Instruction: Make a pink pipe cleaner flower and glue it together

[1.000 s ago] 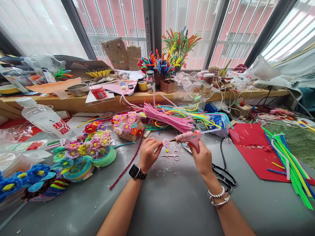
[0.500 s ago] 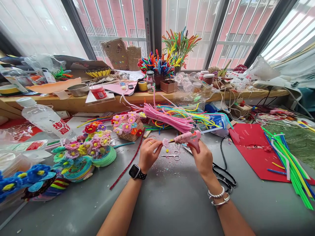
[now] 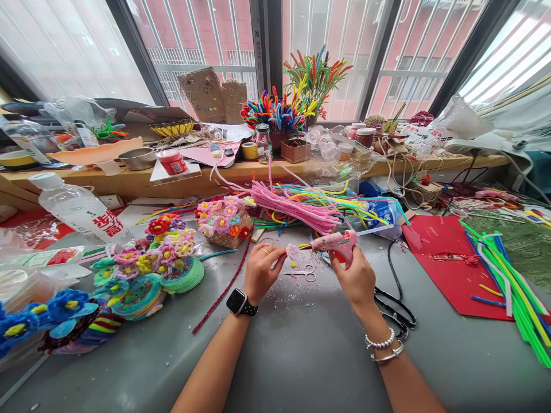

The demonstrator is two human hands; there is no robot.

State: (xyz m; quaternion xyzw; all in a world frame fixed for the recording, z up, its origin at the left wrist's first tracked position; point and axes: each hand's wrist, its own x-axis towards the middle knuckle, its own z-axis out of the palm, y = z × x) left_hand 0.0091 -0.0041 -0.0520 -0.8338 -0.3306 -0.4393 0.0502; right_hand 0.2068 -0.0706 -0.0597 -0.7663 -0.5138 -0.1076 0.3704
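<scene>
My left hand pinches a small pale pink pipe-cleaner flower between thumb and fingers. In my right hand is a pink hot glue gun, its fingers wrapped round the handle and a clear glue stick poking out of its back. The gun's nozzle points left at the flower, close to its edge; whether they touch I cannot tell. A tiny yellow piece shows just below the flower. Small scissors lie on the grey table beneath both hands.
Behind my hands lies a bundle of pink pipe cleaners. Finished flower pots and a water bottle stand to the left. A dark red pipe cleaner lies near my left wrist. Black-handled scissors and red paper are right.
The glue gun and my right hand have shifted slightly right and down. My left hand and the flower have moved a little to the right, with the flower turned more toward me.
</scene>
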